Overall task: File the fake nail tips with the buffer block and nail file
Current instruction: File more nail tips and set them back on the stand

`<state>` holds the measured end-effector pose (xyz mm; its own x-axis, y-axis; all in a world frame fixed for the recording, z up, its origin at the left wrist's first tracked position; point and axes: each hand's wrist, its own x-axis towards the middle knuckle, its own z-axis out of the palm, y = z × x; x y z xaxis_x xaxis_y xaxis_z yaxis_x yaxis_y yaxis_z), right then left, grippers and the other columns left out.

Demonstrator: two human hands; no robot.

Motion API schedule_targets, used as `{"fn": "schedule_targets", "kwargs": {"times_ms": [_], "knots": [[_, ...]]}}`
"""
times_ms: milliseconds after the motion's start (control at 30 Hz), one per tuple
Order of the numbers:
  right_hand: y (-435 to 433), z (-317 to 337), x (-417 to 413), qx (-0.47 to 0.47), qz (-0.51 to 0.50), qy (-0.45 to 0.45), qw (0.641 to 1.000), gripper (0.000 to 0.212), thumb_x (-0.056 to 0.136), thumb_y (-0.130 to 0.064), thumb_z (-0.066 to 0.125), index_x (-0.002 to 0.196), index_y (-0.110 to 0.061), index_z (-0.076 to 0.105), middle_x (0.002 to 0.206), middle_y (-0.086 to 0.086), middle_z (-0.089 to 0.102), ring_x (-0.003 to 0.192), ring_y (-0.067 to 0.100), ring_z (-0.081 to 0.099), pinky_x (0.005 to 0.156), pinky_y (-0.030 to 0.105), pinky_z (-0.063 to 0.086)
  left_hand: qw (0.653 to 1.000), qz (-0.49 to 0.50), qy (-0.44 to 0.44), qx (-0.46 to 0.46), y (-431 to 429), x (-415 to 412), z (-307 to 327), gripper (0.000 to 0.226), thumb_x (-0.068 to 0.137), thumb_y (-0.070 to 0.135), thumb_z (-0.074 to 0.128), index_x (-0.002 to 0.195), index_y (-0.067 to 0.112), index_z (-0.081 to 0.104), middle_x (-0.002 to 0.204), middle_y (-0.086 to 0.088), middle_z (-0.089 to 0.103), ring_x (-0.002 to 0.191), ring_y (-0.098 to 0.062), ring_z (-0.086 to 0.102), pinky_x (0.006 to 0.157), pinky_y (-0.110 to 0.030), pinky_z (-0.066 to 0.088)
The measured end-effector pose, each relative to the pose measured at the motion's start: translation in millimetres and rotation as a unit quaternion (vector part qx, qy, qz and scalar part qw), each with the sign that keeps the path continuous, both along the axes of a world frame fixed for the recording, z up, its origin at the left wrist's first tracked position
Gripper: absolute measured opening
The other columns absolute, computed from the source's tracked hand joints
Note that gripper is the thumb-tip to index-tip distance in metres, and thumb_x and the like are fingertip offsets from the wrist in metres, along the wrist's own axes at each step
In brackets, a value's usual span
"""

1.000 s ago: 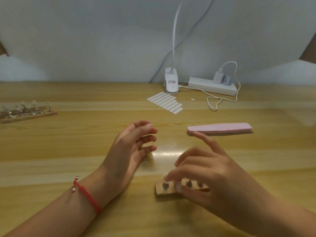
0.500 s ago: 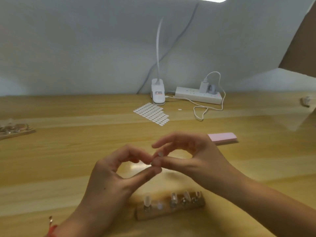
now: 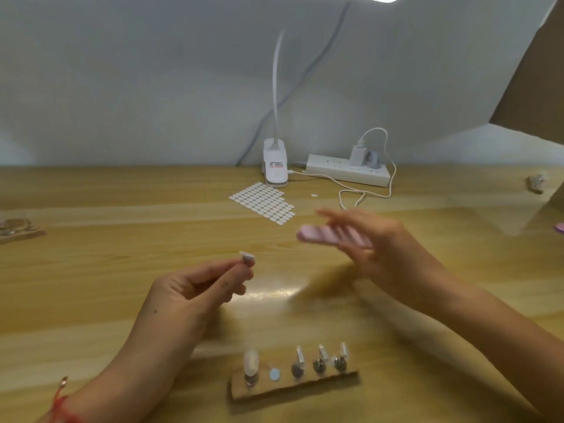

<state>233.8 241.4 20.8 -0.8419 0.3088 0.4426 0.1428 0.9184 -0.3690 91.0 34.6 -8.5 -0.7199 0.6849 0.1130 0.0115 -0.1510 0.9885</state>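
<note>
The left hand (image 3: 195, 288) pinches a nail tip (image 3: 247, 257) at its fingertips, above the table; it is probably light and springy (best held by the base). The blurred right hand (image 3: 378, 248) is at the buffer block (image 3: 320, 236), grip unclear.

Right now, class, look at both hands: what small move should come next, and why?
Probably bring the pink rectangular buffer block, held in the right hand, across to the small pale fake nail tip pinched by the left hand; the two are apart.

Right hand (image 3: 385, 250) blurred — perhaps gripping block (image 3: 319, 235).
</note>
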Motion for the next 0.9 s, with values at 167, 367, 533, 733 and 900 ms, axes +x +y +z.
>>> {"fn": "schedule_targets", "kwargs": {"times_ms": [167,367,533,733,900], "knots": [[-28,18,2,-0.153,0.034,0.230,0.960,0.038,0.091,-0.015,0.062,0.120,-0.039,0.060,0.112,-0.021,0.068,0.113,-0.004,0.059,0.092,0.015,0.050,0.983,-0.138,-0.121,0.018,-2,-5,0,0.045,0.050,0.037,0.091,0.086,0.013,0.079,0.081,-0.003,0.072,0.069,-0.011,0.067,0.065,-0.024,0.055],[-46,-6,6,0.226,0.151,0.175,0.946,0.036,0.096,-0.009,0.055,0.128,-0.025,0.052,0.128,0.000,0.053,0.130,0.015,0.047,0.116,0.057,0.030,0.956,-0.227,-0.186,0.029,-5,-3,-1,0.033,0.056,0.025,0.086,0.083,0.007,0.078,0.087,-0.011,0.070,0.078,-0.013,0.066,0.073,-0.025,0.055],[-50,-14,2,0.184,0.152,0.155,0.959,0.040,0.093,0.002,0.055,0.124,-0.024,0.062,0.123,0.004,0.057,0.122,0.025,0.055,0.109,0.065,0.035,0.957,-0.233,-0.166,0.042,-6,1,1,0.022,0.064,0.021,0.083,0.082,0.010,0.079,0.085,-0.005,0.076,0.081,-0.009,0.071,0.075,-0.021,0.055],[-49,-10,-1,0.148,0.132,0.151,0.969,0.039,0.094,0.009,0.055,0.121,-0.018,0.061,0.121,0.005,0.058,0.121,0.020,0.053,0.109,0.065,0.035,0.971,-0.197,-0.129,0.032,-4,1,0,0.021,0.063,0.025,0.078,0.082,0.015,0.080,0.090,-0.003,0.076,0.083,-0.006,0.069,0.077,-0.020,0.055],[-65,-16,-3,0.084,0.171,0.118,0.975,0.025,0.099,-0.020,0.060,0.124,-0.023,0.060,0.127,0.011,0.062,0.122,0.020,0.057,0.112,0.059,0.035,0.968,-0.214,-0.125,0.039,-3,2,-1,0.019,0.065,0.024,0.079,0.082,0.015,0.080,0.083,-0.002,0.076,0.074,-0.006,0.070,0.067,-0.016,0.054]]}}
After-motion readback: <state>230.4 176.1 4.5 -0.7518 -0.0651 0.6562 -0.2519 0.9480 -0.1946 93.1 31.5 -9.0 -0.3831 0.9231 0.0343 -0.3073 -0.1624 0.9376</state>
